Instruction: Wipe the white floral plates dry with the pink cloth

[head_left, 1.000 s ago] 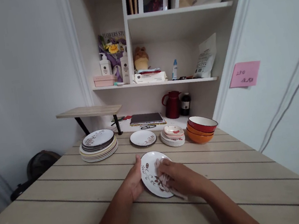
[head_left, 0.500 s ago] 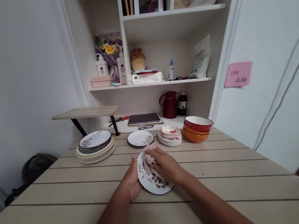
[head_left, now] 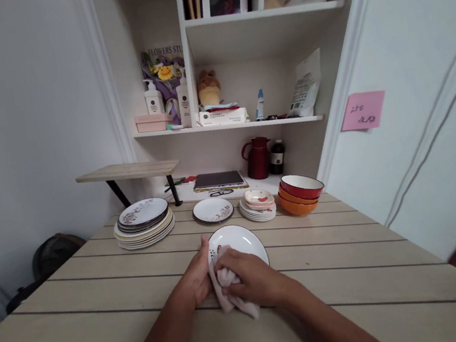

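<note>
A white plate [head_left: 244, 239] with a dark rim and a floral pattern lies at the middle of the wooden table [head_left: 352, 272]. My left hand [head_left: 198, 277] grips its left edge, thumb on top and fingers out of sight beneath. Bunched in my right hand [head_left: 247, 276] is a pale pink cloth [head_left: 226, 277], pressed on the plate's lower left part, one end hanging over the near edge. Behind stands another floral plate [head_left: 212, 210]. To the left is a stack of plates [head_left: 144, 225]; to the right are small white plates [head_left: 260, 216] with a pink-rimmed dish [head_left: 259, 198] on top.
Stacked red and orange bowls [head_left: 300, 200] stand at the back right. A small wooden riser [head_left: 128, 171] is at the back left. Behind the plates are a laptop [head_left: 218, 179], glasses [head_left: 221, 193], a red jug [head_left: 257, 158] and a dark bottle [head_left: 277, 157].
My right hand and the cloth have moved down and slightly left, from the plate's upper part to its near left part. The plate's far side is now uncovered. My left hand still holds the edge.
</note>
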The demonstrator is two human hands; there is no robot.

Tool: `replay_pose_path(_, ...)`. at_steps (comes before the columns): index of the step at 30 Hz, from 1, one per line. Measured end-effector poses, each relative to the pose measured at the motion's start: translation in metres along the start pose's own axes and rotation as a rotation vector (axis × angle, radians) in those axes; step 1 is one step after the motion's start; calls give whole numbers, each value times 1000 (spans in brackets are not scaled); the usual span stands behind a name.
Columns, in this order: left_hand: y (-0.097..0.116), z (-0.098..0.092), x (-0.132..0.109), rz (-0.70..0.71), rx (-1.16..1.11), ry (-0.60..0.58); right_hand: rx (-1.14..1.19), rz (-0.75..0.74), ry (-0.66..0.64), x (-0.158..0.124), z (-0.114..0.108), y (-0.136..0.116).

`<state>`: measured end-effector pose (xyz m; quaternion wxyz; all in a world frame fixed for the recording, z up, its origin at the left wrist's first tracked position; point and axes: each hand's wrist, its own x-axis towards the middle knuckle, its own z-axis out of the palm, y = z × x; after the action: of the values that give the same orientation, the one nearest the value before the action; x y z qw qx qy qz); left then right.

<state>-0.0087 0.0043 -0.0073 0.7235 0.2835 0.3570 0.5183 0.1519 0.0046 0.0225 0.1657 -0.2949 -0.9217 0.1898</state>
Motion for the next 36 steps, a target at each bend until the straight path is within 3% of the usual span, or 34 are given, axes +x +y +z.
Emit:
replay_pose_path(3,-1,1,2,30,-48,-32,-62,-57,155,17,4,6)
replay_pose_path(7,-2,4,2,44,-102,-83,-244,111,267,25,-7,19)
replay_pose_path(12,-1,5,-1,-26,-59,-67,-392,438,144,7,-25,29)
replay_pose_path(14,-1,5,-2,-31,-44,-54,-401,483,68,-3,-28,28)
replay_pose_path(18,-2,5,-2,-24,-28,-38,-336,330,-71,-16,-23,17)
replay_pose_path(20,-1,4,-2,-13,-23,-25,-237,204,-79,-14,-16,13)
replay_pose_path(24,0,4,-1,1,-30,-31,-80,-8,74,5,0,11)
replay_pose_path(27,0,4,1,13,-67,-55,-133,-55,174,22,5,14)
replay_pose_path(31,-2,5,2,25,-91,-65,-287,131,255,28,-5,23)
replay_pose_path(36,-2,6,-1,-26,-27,-33,-396,418,116,8,-25,33)
